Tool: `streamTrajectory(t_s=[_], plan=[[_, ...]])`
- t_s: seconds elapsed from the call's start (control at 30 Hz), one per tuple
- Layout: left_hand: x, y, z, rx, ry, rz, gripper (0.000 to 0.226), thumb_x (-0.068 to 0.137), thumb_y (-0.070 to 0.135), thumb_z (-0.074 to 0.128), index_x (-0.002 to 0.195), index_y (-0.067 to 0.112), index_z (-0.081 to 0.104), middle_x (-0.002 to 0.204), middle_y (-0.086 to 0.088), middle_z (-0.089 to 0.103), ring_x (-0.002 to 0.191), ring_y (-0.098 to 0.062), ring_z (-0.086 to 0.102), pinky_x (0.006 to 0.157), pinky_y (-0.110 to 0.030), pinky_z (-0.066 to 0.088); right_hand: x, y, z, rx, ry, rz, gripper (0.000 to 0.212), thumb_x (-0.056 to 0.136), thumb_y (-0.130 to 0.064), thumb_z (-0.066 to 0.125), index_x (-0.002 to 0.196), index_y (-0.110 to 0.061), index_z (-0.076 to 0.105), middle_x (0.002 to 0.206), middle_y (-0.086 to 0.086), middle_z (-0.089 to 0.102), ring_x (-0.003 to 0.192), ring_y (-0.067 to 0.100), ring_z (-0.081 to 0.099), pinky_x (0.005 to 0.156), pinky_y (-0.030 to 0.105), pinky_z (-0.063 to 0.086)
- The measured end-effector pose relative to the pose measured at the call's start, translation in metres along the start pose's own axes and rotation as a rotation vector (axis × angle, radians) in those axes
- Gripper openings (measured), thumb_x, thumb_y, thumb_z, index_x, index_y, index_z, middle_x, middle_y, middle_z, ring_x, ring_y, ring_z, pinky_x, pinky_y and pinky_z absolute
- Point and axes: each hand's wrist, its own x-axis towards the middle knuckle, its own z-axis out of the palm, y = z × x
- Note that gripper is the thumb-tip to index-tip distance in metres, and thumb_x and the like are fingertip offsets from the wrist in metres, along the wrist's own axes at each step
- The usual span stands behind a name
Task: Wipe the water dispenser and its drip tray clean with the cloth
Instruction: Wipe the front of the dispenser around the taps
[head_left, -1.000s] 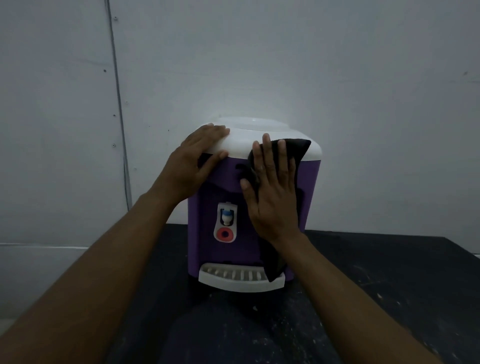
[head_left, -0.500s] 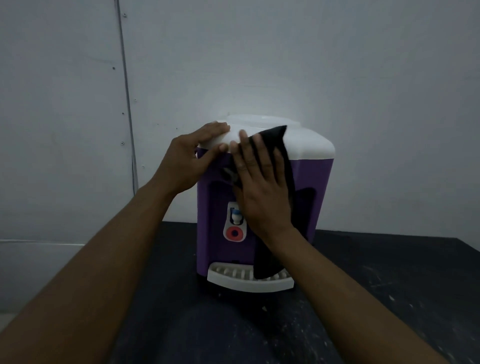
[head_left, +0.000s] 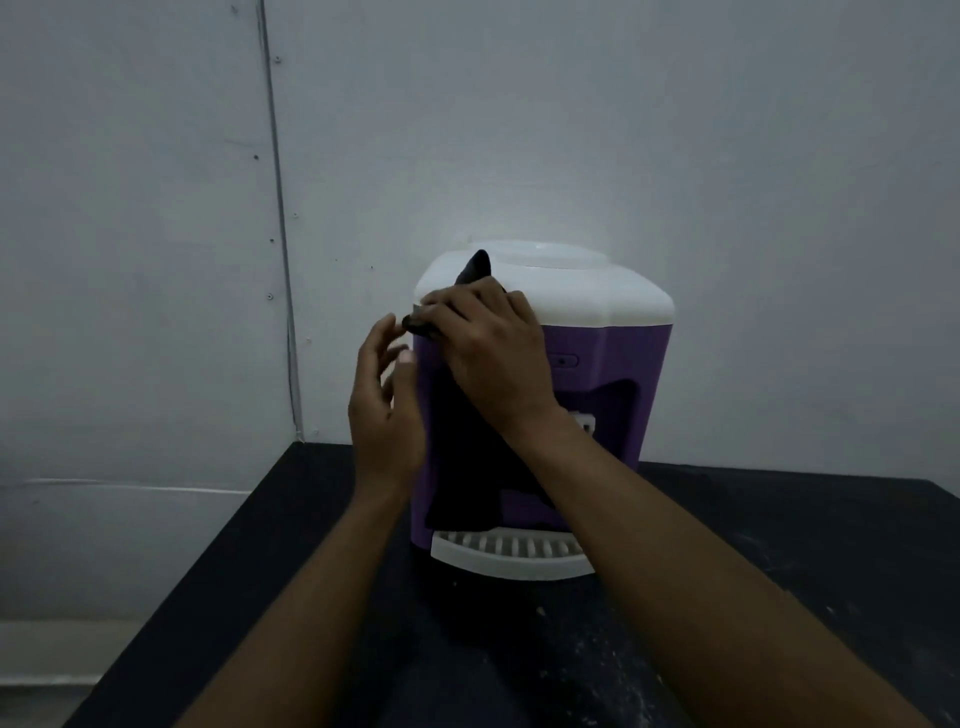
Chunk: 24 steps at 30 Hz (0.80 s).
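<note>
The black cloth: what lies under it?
The cloth lies on the water dispenser, over its purple front and white top corner, ending above the drip tray. The covered surface is hidden.

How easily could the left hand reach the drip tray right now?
Probably yes: the left hand holds nothing, and the drip tray shows its left half bare below the hanging cloth.

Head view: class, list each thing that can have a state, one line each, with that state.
Water dispenser: upright on the table.
Drip tray: fitted at the dispenser's base, uncovered.
Cloth: draped down the dispenser's front, ending just above the tray.
Right hand: fingers curled over the cloth at the top corner.
Left hand: fingers loose, beside the dispenser, holding nothing.
</note>
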Motion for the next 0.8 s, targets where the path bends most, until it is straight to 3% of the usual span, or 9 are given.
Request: streamTrajectory(t_s=[0.07,0.17,0.3,0.37,0.43,0.5,0.57,0.7,0.8], plan=[[-0.016,-0.007,-0.005,0.029,-0.04,0.011,0.044,0.1,0.043,0.055,0.141,0.03,0.047,0.131,0.025,0.056,0.12,0.0,0.056,0.091,-0.012,0.049,0.01,-0.002,-0.006,0.071,0.043,0.08,0.017,0.098,-0.02,0.068,0.112,-0.019,0.077,0.113,-0.004,0.073,0.1,0.024,0.063,0.082,0.039,0.047],[-0.027,-0.021,-0.014,0.264,-0.174,0.07,0.057,0.091,0.04,0.073,0.139,0.02,0.049,0.131,0.009,0.056,0.116,-0.007,0.056,0.091,-0.019,0.05,0.015,-0.006,-0.016,0.239,0.132,0.223,0.014,0.097,-0.021,0.071,0.109,-0.018,0.077,0.107,-0.005,0.073,0.094,0.02,0.06,0.079,0.035,0.049],[-0.032,-0.027,-0.029,0.38,-0.189,-0.028,0.026,0.095,0.043,0.06,0.111,0.023,0.065,0.104,0.005,0.067,0.096,-0.019,0.063,0.077,-0.036,0.055,0.012,-0.004,-0.029,0.409,0.162,0.381,0.018,0.097,-0.022,0.071,0.113,-0.016,0.076,0.11,-0.005,0.071,0.097,0.017,0.061,0.082,0.029,0.05],[-0.027,-0.027,-0.038,0.344,-0.227,-0.166,0.021,0.102,0.038,0.054,0.098,0.027,0.071,0.087,0.005,0.072,0.086,-0.02,0.069,0.069,-0.033,0.057,0.007,-0.003,-0.034,0.464,0.136,0.4,0.02,0.096,-0.023,0.073,0.113,-0.013,0.075,0.109,-0.003,0.071,0.1,0.017,0.064,0.086,0.031,0.052],[-0.022,-0.019,-0.042,0.246,-0.218,-0.389,0.026,0.105,0.036,0.048,0.093,0.033,0.071,0.087,0.008,0.075,0.089,-0.015,0.071,0.067,-0.022,0.054,-0.002,-0.005,-0.035,0.479,0.09,0.385,0.023,0.095,-0.024,0.075,0.113,-0.011,0.074,0.108,-0.001,0.069,0.099,0.015,0.065,0.086,0.031,0.054],[-0.018,-0.007,-0.04,-0.068,-0.163,-0.681,0.028,0.106,0.035,0.044,0.102,0.027,0.07,0.104,-0.001,0.076,0.1,-0.021,0.071,0.08,-0.03,0.056,-0.013,-0.008,-0.034,0.489,0.031,0.388,0.024,0.095,-0.027,0.075,0.112,-0.01,0.073,0.105,0.0,0.067,0.095,0.012,0.063,0.083,0.027,0.053],[-0.017,0.007,-0.038,-0.429,-0.135,-0.813,0.035,0.106,0.034,0.042,0.114,0.016,0.07,0.116,-0.01,0.075,0.105,-0.026,0.072,0.086,-0.038,0.056,-0.022,-0.012,-0.031,0.542,-0.042,0.43,0.024,0.096,-0.029,0.074,0.108,-0.009,0.072,0.103,0.0,0.063,0.091,0.01,0.06,0.081,0.026,0.051],[-0.019,0.028,-0.033,-0.803,-0.199,-0.718,0.055,0.099,0.041,0.034,0.134,0.008,0.062,0.134,-0.018,0.064,0.119,-0.033,0.061,0.107,-0.049,0.042,-0.029,-0.021,-0.024,0.628,-0.203,0.499,0.024,0.105,-0.029,0.06,0.107,-0.007,0.07,0.104,0.001,0.059,0.091,0.011,0.058,0.08,0.028,0.049],[-0.021,0.038,-0.019,-0.662,-0.258,-0.602,0.053,0.101,0.045,0.045,0.142,0.012,0.054,0.136,-0.014,0.063,0.122,-0.027,0.062,0.105,-0.047,0.046,-0.026,-0.024,-0.026,0.694,-0.337,0.454,0.026,0.11,-0.019,0.044,0.108,-0.006,0.066,0.107,0.002,0.056,0.091,0.012,0.055,0.081,0.026,0.045]])
